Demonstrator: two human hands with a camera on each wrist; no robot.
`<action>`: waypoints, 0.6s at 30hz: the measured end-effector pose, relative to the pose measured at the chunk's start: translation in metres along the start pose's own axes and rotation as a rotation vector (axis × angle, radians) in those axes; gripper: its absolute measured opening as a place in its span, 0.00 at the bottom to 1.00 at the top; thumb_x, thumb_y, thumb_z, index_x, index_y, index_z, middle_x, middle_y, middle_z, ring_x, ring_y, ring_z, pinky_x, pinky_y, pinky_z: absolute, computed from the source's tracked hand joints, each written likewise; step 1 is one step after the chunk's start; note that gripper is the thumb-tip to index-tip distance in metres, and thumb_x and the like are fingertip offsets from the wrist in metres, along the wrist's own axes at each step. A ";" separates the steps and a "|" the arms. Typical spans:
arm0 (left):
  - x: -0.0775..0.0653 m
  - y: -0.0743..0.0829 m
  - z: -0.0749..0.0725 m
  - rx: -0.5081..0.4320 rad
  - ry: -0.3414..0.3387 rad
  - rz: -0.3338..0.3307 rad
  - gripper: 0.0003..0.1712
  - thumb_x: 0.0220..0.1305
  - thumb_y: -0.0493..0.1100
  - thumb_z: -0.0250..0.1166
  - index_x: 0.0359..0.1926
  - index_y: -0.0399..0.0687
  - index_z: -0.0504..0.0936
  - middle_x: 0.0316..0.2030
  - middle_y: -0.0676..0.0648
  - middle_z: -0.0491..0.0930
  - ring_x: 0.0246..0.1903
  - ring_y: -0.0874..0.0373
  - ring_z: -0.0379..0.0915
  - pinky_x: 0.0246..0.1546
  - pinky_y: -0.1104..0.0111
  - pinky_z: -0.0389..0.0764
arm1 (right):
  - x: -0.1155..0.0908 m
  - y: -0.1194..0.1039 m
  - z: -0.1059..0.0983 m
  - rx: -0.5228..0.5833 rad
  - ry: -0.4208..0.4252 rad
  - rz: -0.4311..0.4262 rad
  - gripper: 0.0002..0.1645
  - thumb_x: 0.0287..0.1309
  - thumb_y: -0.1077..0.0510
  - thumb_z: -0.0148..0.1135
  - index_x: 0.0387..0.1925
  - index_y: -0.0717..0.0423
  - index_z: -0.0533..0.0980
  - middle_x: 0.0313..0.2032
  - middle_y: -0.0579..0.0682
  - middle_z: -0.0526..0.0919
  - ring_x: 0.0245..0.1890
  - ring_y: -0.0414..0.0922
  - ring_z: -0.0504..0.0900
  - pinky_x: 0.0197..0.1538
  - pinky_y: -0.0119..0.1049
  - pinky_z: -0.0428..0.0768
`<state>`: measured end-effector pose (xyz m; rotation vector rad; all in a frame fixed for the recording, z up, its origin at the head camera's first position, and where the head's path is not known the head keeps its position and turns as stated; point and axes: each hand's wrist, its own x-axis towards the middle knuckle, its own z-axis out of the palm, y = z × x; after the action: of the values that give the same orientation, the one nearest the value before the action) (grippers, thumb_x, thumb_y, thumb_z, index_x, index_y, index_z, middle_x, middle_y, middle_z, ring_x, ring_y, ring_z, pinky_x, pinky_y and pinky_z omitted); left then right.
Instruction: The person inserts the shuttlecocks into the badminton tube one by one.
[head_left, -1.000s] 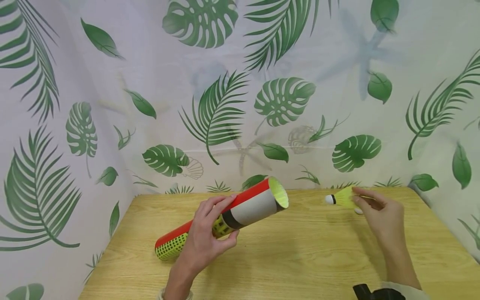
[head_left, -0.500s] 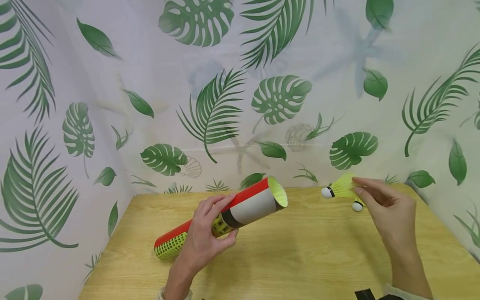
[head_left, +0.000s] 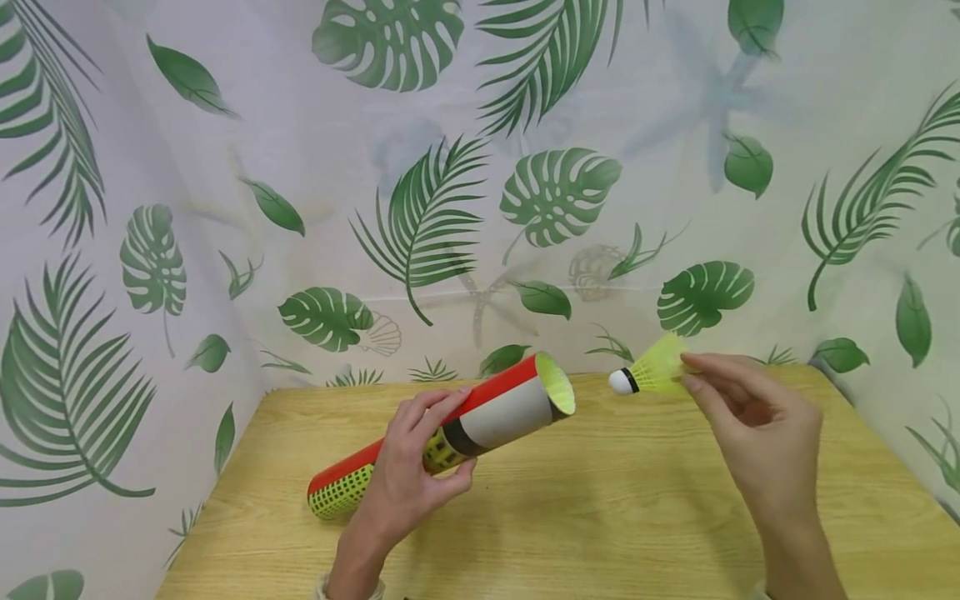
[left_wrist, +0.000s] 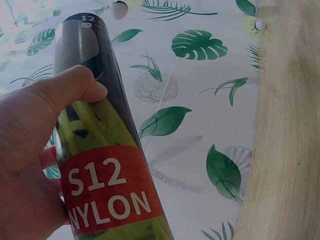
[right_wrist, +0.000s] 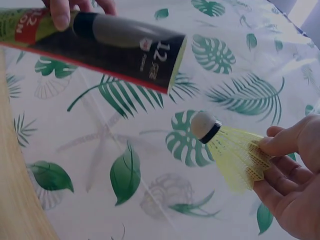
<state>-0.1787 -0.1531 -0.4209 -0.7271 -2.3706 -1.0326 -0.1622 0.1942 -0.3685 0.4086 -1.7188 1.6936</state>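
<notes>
My left hand (head_left: 408,471) grips a shuttlecock tube (head_left: 506,417), red, grey and yellow-green, around its middle. The tube slants, its open mouth up and to the right, its lower end by the tabletop. "S12 NYLON" reads on its side in the left wrist view. My right hand (head_left: 765,433) pinches a yellow shuttlecock (head_left: 656,367) by its skirt between thumb and fingers. The white cork points left toward the tube's mouth, a short gap apart. In the right wrist view, that shuttlecock (right_wrist: 235,150) hangs below and right of the tube (right_wrist: 130,47).
Another shuttlecock (left_wrist: 257,25) shows at the table's edge in the left wrist view; my right hand hides it from the head view. The wood-grain table (head_left: 570,517) is backed by a white leaf-print cloth (head_left: 450,108) that also rises at both sides.
My right hand has lifted the shuttlecock from near the other one and carried it left toward the tube's mouth. The left hand and tube have stayed nearly still.
</notes>
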 end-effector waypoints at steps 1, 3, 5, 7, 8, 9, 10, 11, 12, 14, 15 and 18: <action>0.000 0.000 0.000 0.001 0.001 0.002 0.48 0.50 0.39 0.79 0.72 0.70 0.72 0.62 0.57 0.73 0.57 0.59 0.67 0.50 0.56 0.80 | -0.001 -0.001 0.003 0.036 0.007 -0.021 0.15 0.53 0.84 0.63 0.44 0.81 0.81 0.42 0.58 0.87 0.42 0.43 0.88 0.47 0.28 0.82; 0.000 0.001 0.000 0.003 0.000 -0.001 0.48 0.50 0.39 0.79 0.71 0.70 0.72 0.62 0.57 0.72 0.57 0.59 0.67 0.50 0.56 0.80 | -0.003 -0.002 0.009 0.105 0.009 -0.066 0.15 0.51 0.86 0.63 0.43 0.82 0.81 0.42 0.61 0.87 0.42 0.45 0.88 0.48 0.29 0.82; 0.000 0.001 0.001 0.002 -0.001 -0.001 0.48 0.49 0.39 0.79 0.71 0.70 0.72 0.62 0.57 0.73 0.58 0.58 0.67 0.50 0.56 0.80 | -0.004 -0.002 0.015 0.167 -0.007 -0.115 0.16 0.50 0.87 0.62 0.42 0.84 0.80 0.42 0.63 0.86 0.42 0.46 0.87 0.49 0.30 0.82; 0.000 0.002 0.001 0.001 -0.005 -0.007 0.48 0.50 0.39 0.79 0.71 0.70 0.72 0.62 0.57 0.72 0.58 0.59 0.66 0.50 0.56 0.80 | -0.006 -0.002 0.022 0.206 -0.029 -0.147 0.16 0.48 0.89 0.61 0.42 0.84 0.80 0.42 0.63 0.86 0.44 0.47 0.86 0.50 0.31 0.82; -0.001 0.002 0.001 0.000 -0.009 -0.011 0.48 0.50 0.39 0.79 0.71 0.71 0.72 0.62 0.58 0.72 0.58 0.59 0.66 0.50 0.55 0.80 | -0.008 -0.001 0.025 0.208 -0.040 -0.159 0.16 0.48 0.89 0.60 0.42 0.84 0.80 0.42 0.64 0.86 0.44 0.47 0.86 0.50 0.31 0.82; -0.001 0.002 0.002 0.000 -0.011 -0.011 0.48 0.50 0.39 0.79 0.71 0.71 0.72 0.62 0.58 0.72 0.58 0.59 0.66 0.51 0.55 0.80 | -0.009 -0.001 0.029 0.213 -0.050 -0.167 0.17 0.48 0.89 0.60 0.42 0.83 0.80 0.42 0.64 0.85 0.45 0.47 0.86 0.51 0.32 0.82; -0.001 0.003 0.002 -0.002 -0.014 -0.013 0.48 0.50 0.39 0.79 0.71 0.71 0.72 0.62 0.58 0.72 0.58 0.59 0.66 0.51 0.55 0.80 | -0.010 -0.001 0.032 0.217 -0.059 -0.175 0.17 0.48 0.90 0.60 0.42 0.83 0.80 0.42 0.64 0.85 0.46 0.47 0.85 0.51 0.32 0.82; -0.001 0.003 0.002 -0.002 -0.018 -0.014 0.48 0.50 0.39 0.79 0.71 0.71 0.72 0.63 0.58 0.72 0.58 0.59 0.65 0.51 0.55 0.80 | -0.011 0.000 0.035 0.218 -0.067 -0.182 0.17 0.48 0.90 0.59 0.41 0.83 0.81 0.42 0.64 0.85 0.46 0.47 0.85 0.52 0.33 0.82; -0.001 0.004 0.003 -0.002 -0.021 -0.016 0.48 0.50 0.39 0.79 0.71 0.72 0.72 0.63 0.58 0.72 0.59 0.59 0.65 0.51 0.55 0.80 | -0.013 0.001 0.038 0.202 -0.073 -0.187 0.18 0.48 0.90 0.59 0.42 0.82 0.81 0.42 0.63 0.85 0.47 0.47 0.84 0.53 0.33 0.81; -0.001 0.005 0.003 0.000 -0.027 -0.016 0.48 0.51 0.40 0.79 0.72 0.72 0.72 0.63 0.59 0.71 0.59 0.59 0.65 0.51 0.55 0.80 | -0.016 0.002 0.045 0.181 -0.087 -0.190 0.18 0.49 0.89 0.60 0.42 0.80 0.82 0.43 0.63 0.85 0.48 0.47 0.84 0.54 0.33 0.81; -0.001 0.005 0.004 0.001 -0.029 -0.017 0.48 0.51 0.40 0.79 0.72 0.72 0.71 0.63 0.59 0.71 0.60 0.59 0.65 0.52 0.55 0.80 | -0.018 0.002 0.048 0.176 -0.095 -0.190 0.18 0.49 0.88 0.61 0.42 0.79 0.82 0.43 0.63 0.85 0.49 0.47 0.84 0.54 0.33 0.81; 0.000 0.006 0.005 0.009 -0.036 -0.016 0.48 0.51 0.40 0.79 0.72 0.73 0.71 0.63 0.59 0.71 0.60 0.59 0.65 0.52 0.55 0.79 | -0.022 0.005 0.056 0.185 -0.125 -0.192 0.18 0.50 0.87 0.62 0.43 0.78 0.83 0.43 0.63 0.85 0.50 0.48 0.84 0.54 0.32 0.81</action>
<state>-0.1758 -0.1461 -0.4204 -0.7306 -2.4135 -1.0231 -0.1629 0.1358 -0.3825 0.7545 -1.5582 1.7206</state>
